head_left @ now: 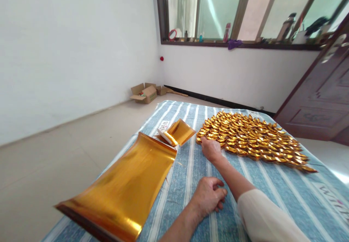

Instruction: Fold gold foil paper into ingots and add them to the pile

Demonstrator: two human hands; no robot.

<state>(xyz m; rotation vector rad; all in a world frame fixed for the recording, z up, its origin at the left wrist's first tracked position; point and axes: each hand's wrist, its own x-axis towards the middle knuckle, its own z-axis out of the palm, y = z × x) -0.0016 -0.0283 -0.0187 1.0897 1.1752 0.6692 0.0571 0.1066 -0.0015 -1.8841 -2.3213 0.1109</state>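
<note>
Gold boat-shaped pieces (253,140): shiny and folded, with pointed tips, packed in overlapping rows that spread rightward from the right hand's fingertips.
Right hand (212,149): arm stretched forward, back of the hand upward, fingertips at the cluster's left edge; cannot tell whether they pinch a piece.
Left hand (209,195): nearer the body than the right, fingers loosely bent, thumb and fingers parted.
Large gold sheet (122,184): smooth, glossy, curling at its ends, left of the left hand.
Small gold sheets (181,131): flat, squarish, left of the right hand.
Striped cloth (182,187): blue and white, beneath both hands.
</note>
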